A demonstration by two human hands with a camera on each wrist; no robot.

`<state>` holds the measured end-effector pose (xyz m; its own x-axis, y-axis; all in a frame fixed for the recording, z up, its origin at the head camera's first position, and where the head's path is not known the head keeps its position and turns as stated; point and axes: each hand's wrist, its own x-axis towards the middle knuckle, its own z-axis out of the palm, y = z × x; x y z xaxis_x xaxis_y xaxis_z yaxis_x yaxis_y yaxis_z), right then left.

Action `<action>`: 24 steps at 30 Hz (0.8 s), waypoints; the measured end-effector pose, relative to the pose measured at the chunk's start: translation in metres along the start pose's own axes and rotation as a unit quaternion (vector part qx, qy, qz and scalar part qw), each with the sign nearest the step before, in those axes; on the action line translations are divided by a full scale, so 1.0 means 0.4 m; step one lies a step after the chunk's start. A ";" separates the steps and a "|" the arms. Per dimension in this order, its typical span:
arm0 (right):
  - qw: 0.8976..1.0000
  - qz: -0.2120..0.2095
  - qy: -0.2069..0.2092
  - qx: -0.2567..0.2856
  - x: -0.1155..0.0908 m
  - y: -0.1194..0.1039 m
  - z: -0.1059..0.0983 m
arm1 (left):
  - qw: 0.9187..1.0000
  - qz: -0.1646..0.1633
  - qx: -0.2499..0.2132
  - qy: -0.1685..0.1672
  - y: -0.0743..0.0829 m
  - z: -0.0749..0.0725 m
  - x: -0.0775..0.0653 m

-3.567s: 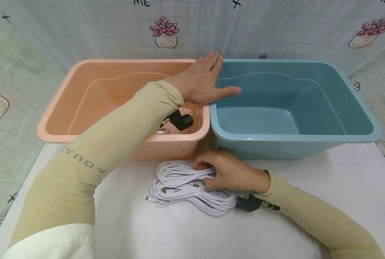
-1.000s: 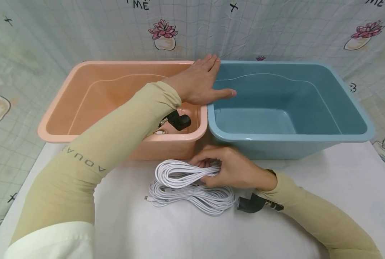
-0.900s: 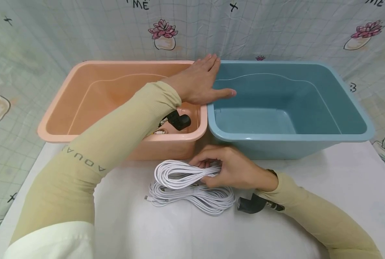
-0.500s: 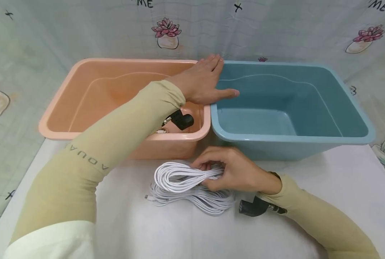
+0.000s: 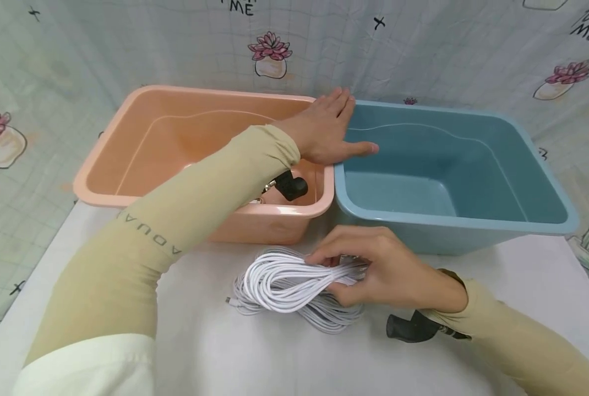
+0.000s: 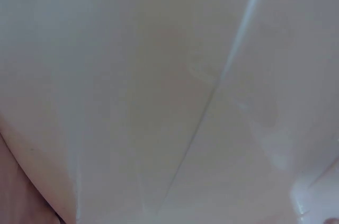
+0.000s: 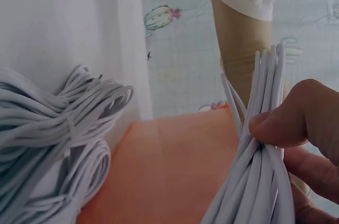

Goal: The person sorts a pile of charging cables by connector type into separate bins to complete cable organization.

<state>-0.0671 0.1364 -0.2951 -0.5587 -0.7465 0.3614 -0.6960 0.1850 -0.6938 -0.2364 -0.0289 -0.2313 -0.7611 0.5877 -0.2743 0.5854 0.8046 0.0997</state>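
Note:
My right hand (image 5: 388, 269) pinches a coiled white cable (image 5: 284, 283) between thumb and fingers, lifted over other coils. In the right wrist view the cable's bundled middle (image 7: 259, 144) lies between thumb and fingers. More white cable coils (image 5: 331, 316) lie on the white cloth beneath, with a small plug (image 5: 232, 301) poking out at the left. My left hand (image 5: 324, 129) rests, fingers straight, across the adjoining rims of the orange bin (image 5: 200, 93) and the blue bin (image 5: 458, 220). The left wrist view is a blur of pale surface.
Both bins stand side by side at the back of the white-covered table (image 5: 255, 363). A patterned curtain (image 5: 185, 49) hangs behind them. A black device (image 5: 292, 187) shows under the left forearm, inside the orange bin's outline; another (image 5: 410, 328) hangs below the right wrist.
My right hand has gripped the upper cable coil and raised it, drawing it toward me and slightly right. My left hand stays on the rims. The head view has tilted slightly.

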 end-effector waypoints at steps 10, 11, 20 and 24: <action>0.999 -0.015 -0.016 -0.043 0.003 -0.076 -0.069 | 1.000 -0.005 -0.007 -0.010 -0.002 -0.005 -0.005; 0.999 -0.018 -0.015 -0.045 0.002 -0.081 -0.076 | 1.000 -0.004 -0.005 -0.010 -0.001 -0.005 -0.005; 0.998 -0.062 0.006 -0.028 0.002 -0.098 -0.134 | 1.000 -0.006 -0.003 -0.007 0.006 -0.008 -0.005; 0.998 -0.053 0.011 -0.040 0.003 -0.098 -0.163 | 1.000 -0.006 -0.004 -0.014 0.003 -0.009 -0.008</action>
<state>-0.0698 0.1697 -0.2268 -0.4886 -0.7511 0.4441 -0.7855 0.1570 -0.5986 -0.2343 -0.0296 -0.2267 -0.7600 0.5756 -0.3019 0.5738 0.8123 0.1044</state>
